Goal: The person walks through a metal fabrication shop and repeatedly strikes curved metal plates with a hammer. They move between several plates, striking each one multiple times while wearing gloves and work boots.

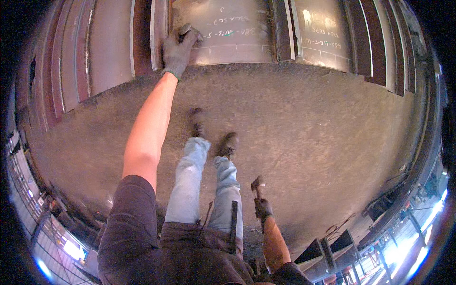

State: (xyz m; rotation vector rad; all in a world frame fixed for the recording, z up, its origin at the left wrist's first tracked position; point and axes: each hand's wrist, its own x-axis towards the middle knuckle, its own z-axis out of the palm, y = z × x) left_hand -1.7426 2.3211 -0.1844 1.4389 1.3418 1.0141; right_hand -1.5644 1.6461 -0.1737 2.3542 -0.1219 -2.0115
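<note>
My left hand (178,53), in a grey glove, is stretched forward over the near end of a steel beam (232,53) with white handwritten marks. Its fingers are closed around a short round-ended piece (184,29), whose kind I cannot make out; most of it is hidden by the glove. Low at my right side, my right hand (263,209), in a dark glove, grips the handle of a hammer (258,183). The hammer's head points forward, above the floor and apart from the beams.
More steel beams (111,45) stand side by side to the left, and another marked beam (325,40) is on the right. Brown ground (294,123) lies between them and me, under my boots (230,142). Angular metal pieces (327,254) are at the lower right.
</note>
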